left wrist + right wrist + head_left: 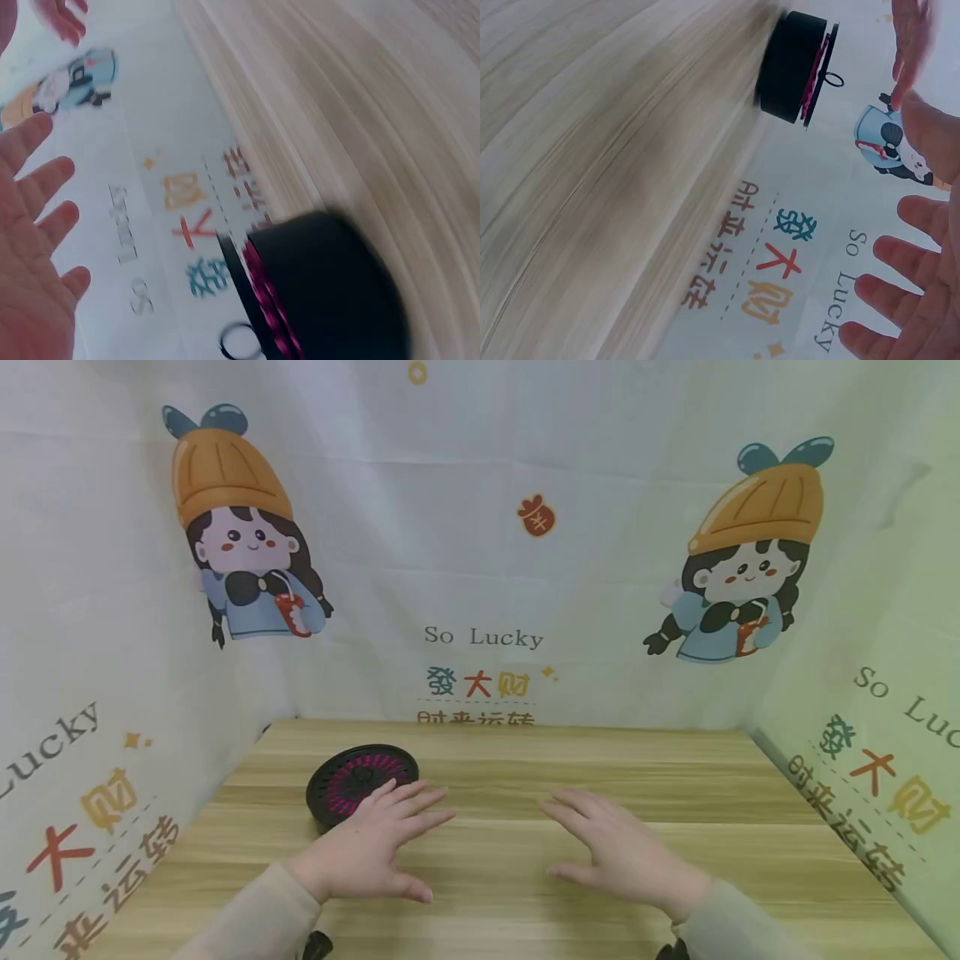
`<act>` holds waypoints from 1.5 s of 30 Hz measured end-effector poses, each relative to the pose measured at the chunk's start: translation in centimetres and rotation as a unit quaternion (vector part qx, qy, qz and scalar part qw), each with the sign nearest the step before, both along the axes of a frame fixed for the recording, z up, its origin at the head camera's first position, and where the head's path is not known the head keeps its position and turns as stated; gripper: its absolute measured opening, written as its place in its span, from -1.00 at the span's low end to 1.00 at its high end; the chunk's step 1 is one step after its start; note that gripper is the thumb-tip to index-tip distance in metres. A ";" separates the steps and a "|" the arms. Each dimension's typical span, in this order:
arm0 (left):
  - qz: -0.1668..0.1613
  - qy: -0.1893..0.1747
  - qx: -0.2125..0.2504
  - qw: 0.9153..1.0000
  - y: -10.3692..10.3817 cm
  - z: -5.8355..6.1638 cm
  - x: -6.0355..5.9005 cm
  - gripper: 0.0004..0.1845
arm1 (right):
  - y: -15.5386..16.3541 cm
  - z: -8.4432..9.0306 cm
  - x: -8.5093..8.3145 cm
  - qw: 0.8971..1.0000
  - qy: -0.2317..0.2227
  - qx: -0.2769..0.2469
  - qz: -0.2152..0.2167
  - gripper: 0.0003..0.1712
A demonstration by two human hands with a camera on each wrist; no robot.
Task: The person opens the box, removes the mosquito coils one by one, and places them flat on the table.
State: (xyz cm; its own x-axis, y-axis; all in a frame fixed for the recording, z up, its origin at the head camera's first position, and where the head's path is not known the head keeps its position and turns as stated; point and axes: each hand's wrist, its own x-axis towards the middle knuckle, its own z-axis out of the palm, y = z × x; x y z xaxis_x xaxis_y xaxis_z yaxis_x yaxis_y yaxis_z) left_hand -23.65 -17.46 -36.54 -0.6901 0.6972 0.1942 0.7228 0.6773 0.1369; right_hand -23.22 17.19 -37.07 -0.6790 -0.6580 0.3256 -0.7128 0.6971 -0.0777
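A round black container (pixel 360 777) with a slotted lid stands on the left part of the table, magenta showing through the slots. In the left wrist view the side of this container (pixel 330 292) is smooth and black, with a magenta band under the lid. A small ring (pixel 834 79) sticks up from the lid in the right wrist view. My left hand (pixel 375 843) hovers in front of the container with fingers spread, overlapping its near edge in the head view. Across from it, my right hand (pixel 618 852) is held over the table, fingers extended. Both hands hold nothing.
The light wooden table (pixel 480 910) runs back to a pale printed curtain (pixel 480 543), which also hangs along both sides. Cartoon figures and lettering are printed on it. Small dark pieces show at both wrists.
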 end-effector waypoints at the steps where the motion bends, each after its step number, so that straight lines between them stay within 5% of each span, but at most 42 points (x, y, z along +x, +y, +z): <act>1: 0.009 0.002 0.015 1.000 -0.3 0.0 -0.1 0.01 | -0.4 0.0 -0.2 1.000 -0.003 -0.004 -0.004 -0.16; 12: 0.074 0.013 0.204 0.976 -4.5 -1.1 -2.0 -0.37 | -4.7 -0.9 -2.9 0.992 -0.057 -0.107 -0.035 -0.39; 19: 0.133 -0.050 0.298 0.944 -6.5 -1.5 -2.4 -0.44 | -7.4 -1.7 -4.0 0.974 -0.130 -0.176 -0.053 -0.42; 24: 0.194 -0.113 0.343 0.912 -8.0 -2.2 -2.9 -0.39 | -9.5 -2.5 -5.0 0.957 -0.176 -0.226 -0.056 -0.42; 32: 0.303 -0.170 0.425 0.836 -10.2 -3.7 -4.1 -0.25 | -13.2 -3.3 -6.6 0.921 -0.257 -0.284 -0.067 -0.44; 41: 0.331 -0.213 0.480 0.784 -11.0 -5.5 -5.3 -0.23 | -16.9 -5.0 -7.5 0.876 -0.315 -0.358 -0.064 -0.45; 45: 0.326 -0.256 0.511 0.753 -10.9 -6.1 -5.9 -0.22 | -18.0 -5.8 -7.8 0.849 -0.348 -0.391 -0.073 -0.41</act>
State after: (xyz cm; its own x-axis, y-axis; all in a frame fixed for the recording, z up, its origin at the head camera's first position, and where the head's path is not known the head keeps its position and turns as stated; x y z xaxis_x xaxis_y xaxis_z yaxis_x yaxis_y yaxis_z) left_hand -29.51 -28.36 -42.69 -0.9878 -0.1552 -0.0092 -0.0432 0.2172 0.9752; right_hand -31.00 -0.77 -42.86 -0.9416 -0.3177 0.1114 -0.2158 0.3159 -0.9239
